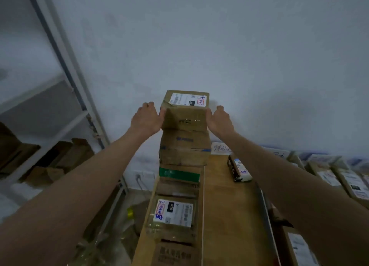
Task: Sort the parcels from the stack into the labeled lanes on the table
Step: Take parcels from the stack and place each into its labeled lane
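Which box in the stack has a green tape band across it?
The third box from the top, directly under the blue-taped box. The top box, held between both hands, shows only clear tape.

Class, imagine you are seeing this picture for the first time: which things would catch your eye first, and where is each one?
First, the top parcel at the centre, crowning a tall stack of cardboard boxes, with the left hand and right hand pressed against its two sides. Next, the white shipping label on a lower box near the bottom centre, and the row of labelled parcels on the table at the right edge.
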Demonstrator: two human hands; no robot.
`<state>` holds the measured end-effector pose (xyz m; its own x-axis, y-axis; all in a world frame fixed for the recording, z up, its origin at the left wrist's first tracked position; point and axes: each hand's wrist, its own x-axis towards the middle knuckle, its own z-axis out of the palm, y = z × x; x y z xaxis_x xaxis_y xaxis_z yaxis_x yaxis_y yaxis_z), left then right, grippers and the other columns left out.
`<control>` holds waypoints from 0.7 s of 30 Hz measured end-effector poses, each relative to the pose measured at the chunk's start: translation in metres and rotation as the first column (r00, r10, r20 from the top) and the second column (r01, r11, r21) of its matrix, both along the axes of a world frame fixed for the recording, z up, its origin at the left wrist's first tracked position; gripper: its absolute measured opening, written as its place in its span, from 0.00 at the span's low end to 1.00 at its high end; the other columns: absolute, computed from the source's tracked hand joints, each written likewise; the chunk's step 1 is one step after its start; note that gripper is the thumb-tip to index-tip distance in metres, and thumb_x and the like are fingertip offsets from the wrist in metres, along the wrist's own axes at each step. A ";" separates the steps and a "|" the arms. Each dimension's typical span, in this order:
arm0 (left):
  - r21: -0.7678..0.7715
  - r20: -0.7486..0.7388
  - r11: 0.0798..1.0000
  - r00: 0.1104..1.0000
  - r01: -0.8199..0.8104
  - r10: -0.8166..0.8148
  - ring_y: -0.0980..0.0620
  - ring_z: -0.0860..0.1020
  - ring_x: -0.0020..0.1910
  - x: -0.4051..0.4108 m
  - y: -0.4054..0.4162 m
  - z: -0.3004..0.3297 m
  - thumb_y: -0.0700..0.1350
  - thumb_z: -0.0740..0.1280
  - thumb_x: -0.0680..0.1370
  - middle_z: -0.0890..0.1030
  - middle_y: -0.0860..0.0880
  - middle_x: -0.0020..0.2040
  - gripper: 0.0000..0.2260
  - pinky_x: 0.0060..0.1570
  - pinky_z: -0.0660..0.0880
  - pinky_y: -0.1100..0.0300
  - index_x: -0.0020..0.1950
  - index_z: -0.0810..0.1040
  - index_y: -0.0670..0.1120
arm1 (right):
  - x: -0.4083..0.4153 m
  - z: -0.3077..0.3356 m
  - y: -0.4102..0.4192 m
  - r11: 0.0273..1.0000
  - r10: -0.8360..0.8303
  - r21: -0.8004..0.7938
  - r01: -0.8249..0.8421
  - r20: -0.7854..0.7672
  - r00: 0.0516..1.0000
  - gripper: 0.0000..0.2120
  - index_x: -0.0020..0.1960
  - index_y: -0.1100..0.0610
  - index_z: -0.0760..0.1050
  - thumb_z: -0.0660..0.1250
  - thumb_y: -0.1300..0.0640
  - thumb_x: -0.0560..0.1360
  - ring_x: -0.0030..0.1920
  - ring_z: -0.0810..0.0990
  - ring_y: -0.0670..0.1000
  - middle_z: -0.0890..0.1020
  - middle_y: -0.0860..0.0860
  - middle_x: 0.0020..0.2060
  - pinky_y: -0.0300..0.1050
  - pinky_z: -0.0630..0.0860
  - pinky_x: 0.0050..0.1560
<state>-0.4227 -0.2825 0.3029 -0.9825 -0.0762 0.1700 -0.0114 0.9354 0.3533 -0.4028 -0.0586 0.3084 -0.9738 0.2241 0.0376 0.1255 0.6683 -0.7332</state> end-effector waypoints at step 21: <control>0.556 -0.103 0.829 0.995 0.062 -0.005 0.49 0.77 0.52 0.007 0.039 0.036 0.63 0.70 0.73 0.79 0.47 0.61 0.29 0.47 0.75 0.56 0.64 0.73 0.45 | 0.032 0.028 0.007 0.950 -0.014 -0.311 0.022 0.026 1.000 0.17 0.60 0.58 0.74 0.65 0.46 0.79 0.50 0.81 0.49 0.81 0.53 0.56 0.37 0.75 0.37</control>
